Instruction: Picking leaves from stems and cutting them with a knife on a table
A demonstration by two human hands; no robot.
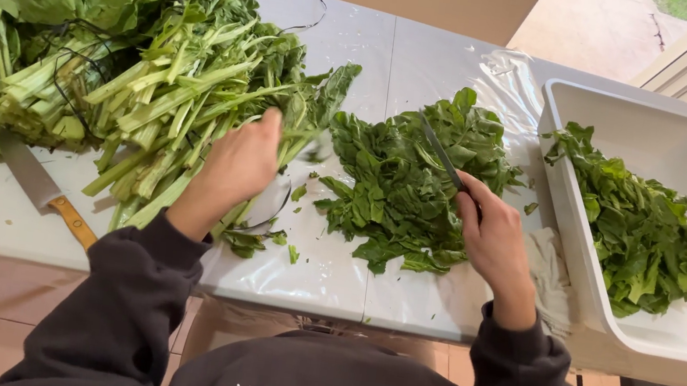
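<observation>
So the big white table [332, 280] is covered in clear plastic sheeting, and the far left is stacked with a huge heap of leafy greens [57, 14], thick pale stalks pointing near and right. Right side has a white plastic tub [566, 213] hanging over the table edge with a mound of cut leaves [635, 227] in it, filling the middle part; the near end looks bare. Between the two sits a loose pile of trimmed leaves [407, 184] right on the plastic. The left hand [236, 166] is curled over the stems of the bunch [187, 102] at the heap's right edge, fingers wrapped down around them as far as I can tell, though it's a bit blurred. The right hand [493, 230] is closed tight on a small knife [442, 153], blade pointing far-left over the trimmed pile. For doing this well I'd say keep the stalks pinned flat, gripping fingers tucked back from the blade, and cut away from the holding hand. There's also a bigger wooden-handled knife [43, 189] lying near-left, and a crumpled white cloth [549, 273] just beside the tub.
</observation>
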